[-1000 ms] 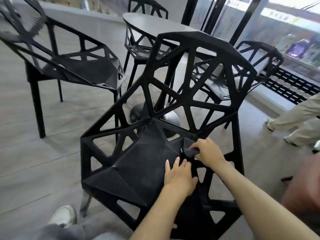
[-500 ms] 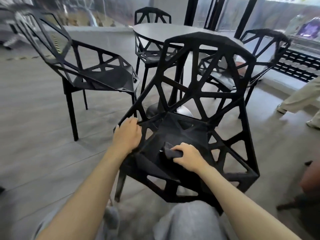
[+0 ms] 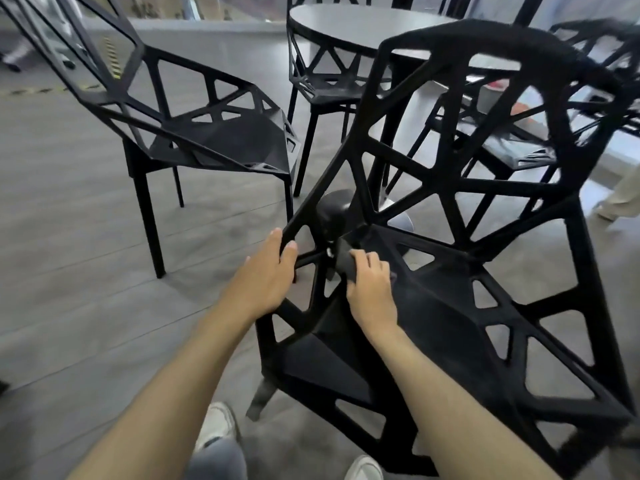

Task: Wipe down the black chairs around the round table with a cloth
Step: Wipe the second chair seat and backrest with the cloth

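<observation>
A black lattice chair stands right in front of me, its back towards the round grey table. My right hand grips a dark folded cloth and presses it on the seat's left rear corner. My left hand holds the chair's left side rail, fingers curled over the bar. Three more black chairs ring the table: one at the left, one at the far side, one at the right.
The table's round pedestal base sits on the grey plank floor behind the near chair. A person's light trouser leg and shoe show at the right edge. My own white shoes are below.
The view has closed in on the near chair. My right hand has slid the cloth from the seat's middle to its left rear corner. My left hand stays on the left rail.
</observation>
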The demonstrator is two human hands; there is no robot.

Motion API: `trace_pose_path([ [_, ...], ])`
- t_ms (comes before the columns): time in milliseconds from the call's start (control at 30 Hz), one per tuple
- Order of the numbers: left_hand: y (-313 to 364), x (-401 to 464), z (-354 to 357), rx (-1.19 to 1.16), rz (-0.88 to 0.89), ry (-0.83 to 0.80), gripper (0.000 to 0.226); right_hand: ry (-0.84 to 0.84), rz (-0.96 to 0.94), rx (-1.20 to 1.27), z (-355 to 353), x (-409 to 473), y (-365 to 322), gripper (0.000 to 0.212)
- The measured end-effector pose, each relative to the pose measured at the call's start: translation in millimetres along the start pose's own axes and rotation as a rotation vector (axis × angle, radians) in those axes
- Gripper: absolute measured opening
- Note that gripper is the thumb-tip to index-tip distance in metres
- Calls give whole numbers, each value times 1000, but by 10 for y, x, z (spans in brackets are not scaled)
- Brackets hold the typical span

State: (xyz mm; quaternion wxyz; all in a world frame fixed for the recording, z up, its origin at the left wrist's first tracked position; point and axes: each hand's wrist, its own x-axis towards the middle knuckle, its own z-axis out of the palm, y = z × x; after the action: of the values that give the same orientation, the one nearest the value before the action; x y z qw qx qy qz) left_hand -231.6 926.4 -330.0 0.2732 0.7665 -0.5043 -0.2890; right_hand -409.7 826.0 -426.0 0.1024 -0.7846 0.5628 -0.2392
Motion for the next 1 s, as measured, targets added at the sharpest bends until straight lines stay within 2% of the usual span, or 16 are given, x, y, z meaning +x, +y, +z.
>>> trace_pose_path([
  [133, -50, 142, -235, -157, -67, -134, 57, 105, 224, 132, 86, 312, -102, 38],
  [200, -63, 186, -272, -199, -96, -133, 57, 126, 248, 146, 92, 213, -295, 33],
  [300, -21, 174, -268, -201, -99, -94, 58, 129, 169, 209, 13, -219, -657, 30],
  [433, -20, 163, -280, -288, -89, -107, 61, 93, -16, 156, -31, -842, -1119, 32],
  [533, -53, 156, -286, -389, -65, -121, 50, 94, -52, 216, -36, -883, -1141, 30],
  [633, -144, 131, -319, -421, -32, -218, 52, 127, 77, 249, -16, -554, -913, 28],
  [700, -234, 132, -334, -395, -23, -251, 70, 162, 257, 238, 4, -304, -789, 21],
  [767, -258, 136, -359, -359, -54, -250, 82, 145, 342, 187, 34, -160, -739, 16],
  [867, -208, 162, -377, -367, -57, -261, 89, 125, 256, 224, 40, -176, -754, 15],
  [1000, -161, 208, -351, -388, -43, -245, 69, 82, -24, 280, 43, -494, -1001, 21],
])
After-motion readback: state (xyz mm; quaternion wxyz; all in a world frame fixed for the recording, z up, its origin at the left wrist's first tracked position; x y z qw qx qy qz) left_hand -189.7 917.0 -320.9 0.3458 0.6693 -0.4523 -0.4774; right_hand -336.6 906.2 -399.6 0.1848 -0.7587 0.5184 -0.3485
